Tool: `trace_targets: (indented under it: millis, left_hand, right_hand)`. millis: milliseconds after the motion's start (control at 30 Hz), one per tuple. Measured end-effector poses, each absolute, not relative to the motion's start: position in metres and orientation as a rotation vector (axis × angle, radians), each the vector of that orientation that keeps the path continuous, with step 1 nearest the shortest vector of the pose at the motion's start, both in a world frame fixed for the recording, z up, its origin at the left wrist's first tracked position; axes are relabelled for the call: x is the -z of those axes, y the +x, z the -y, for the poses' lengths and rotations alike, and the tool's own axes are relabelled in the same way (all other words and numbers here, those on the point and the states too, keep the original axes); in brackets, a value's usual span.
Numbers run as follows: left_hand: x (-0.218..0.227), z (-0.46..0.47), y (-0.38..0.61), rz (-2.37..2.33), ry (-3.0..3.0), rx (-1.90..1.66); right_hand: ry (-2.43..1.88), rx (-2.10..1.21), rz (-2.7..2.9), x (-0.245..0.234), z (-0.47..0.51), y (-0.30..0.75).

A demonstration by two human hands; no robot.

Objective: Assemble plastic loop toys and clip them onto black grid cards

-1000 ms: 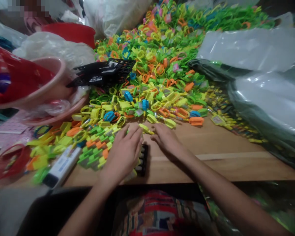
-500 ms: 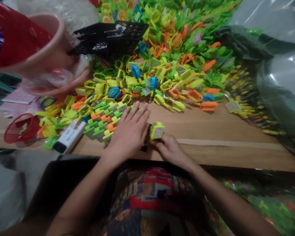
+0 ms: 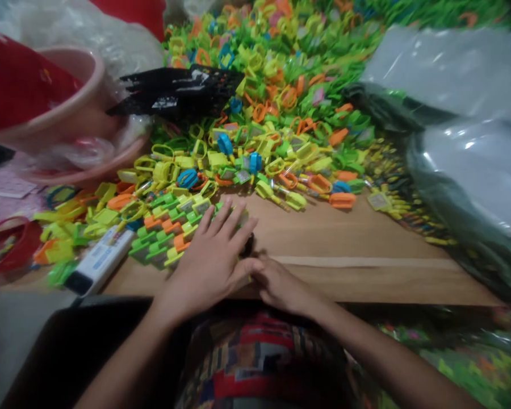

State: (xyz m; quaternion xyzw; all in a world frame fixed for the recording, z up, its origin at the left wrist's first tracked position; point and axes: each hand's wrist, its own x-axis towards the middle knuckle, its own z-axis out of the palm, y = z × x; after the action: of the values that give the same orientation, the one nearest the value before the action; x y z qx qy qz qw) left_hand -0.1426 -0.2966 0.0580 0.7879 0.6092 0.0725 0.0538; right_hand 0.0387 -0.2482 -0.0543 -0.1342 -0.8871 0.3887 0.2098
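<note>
My left hand (image 3: 208, 264) lies spread, fingers apart, at the right end of tightly packed rows of green, orange and yellow plastic pieces (image 3: 166, 230), with its fingertips on or just over them. Its thumb reaches my right hand (image 3: 276, 284), whose curled fingers meet it on the wooden table (image 3: 349, 250). Between the hands, a dark toothed holder (image 3: 247, 245) shows only as a small black patch. Whatever my right hand may hold is hidden. A large heap of loose plastic pieces (image 3: 259, 125) starts just beyond my fingers.
A black plastic rack (image 3: 174, 91) lies on the heap beside a pink basin (image 3: 63, 96). To the left are a white box (image 3: 97, 261) and a red basket (image 3: 8, 244). Shiny plastic bags (image 3: 472, 170) fill the right side. A patterned cloth covers my lap.
The yellow piece at my right hand's fingers is no longer visible. My right hand has moved left against my left hand, whose fingers now cover the dark holder more. The view has tilted up.
</note>
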Motion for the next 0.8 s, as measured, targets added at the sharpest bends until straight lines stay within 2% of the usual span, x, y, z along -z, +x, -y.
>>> trace_targets:
  millis: [100, 267, 400, 533, 733, 800]
  left_hand:
    - [-0.052, 0.296, -0.141, -1.926, 2.413, -0.248]
    - [-0.046, 0.293, -0.14, -1.977, 2.43, -0.295]
    - [-0.047, 0.293, -0.143, -1.978, 2.443, -0.29]
    - [-0.05, 0.296, -0.145, -1.902, 2.435, -0.272]
    - [-0.052, 0.295, -0.145, -1.904, 2.362, -0.297]
    - [-0.052, 0.294, -0.144, -1.908, 2.358, -0.277]
  right_hand:
    - [-0.532, -1.072, 2.499, 0.031, 0.211, 0.042]
    - [-1.206, -0.354, 2.419, 0.017, 0.141, 0.039]
    - [-1.44, -0.223, 2.539, 0.029, 0.125, 0.04]
    - [-1.253, -0.402, 2.496, 0.037, 0.143, 0.055]
    - [-0.921, -1.241, 2.114, 0.034, 0.196, 0.059]
    - [-0.831, -1.396, 2.04, 0.037, 0.212, 0.051]
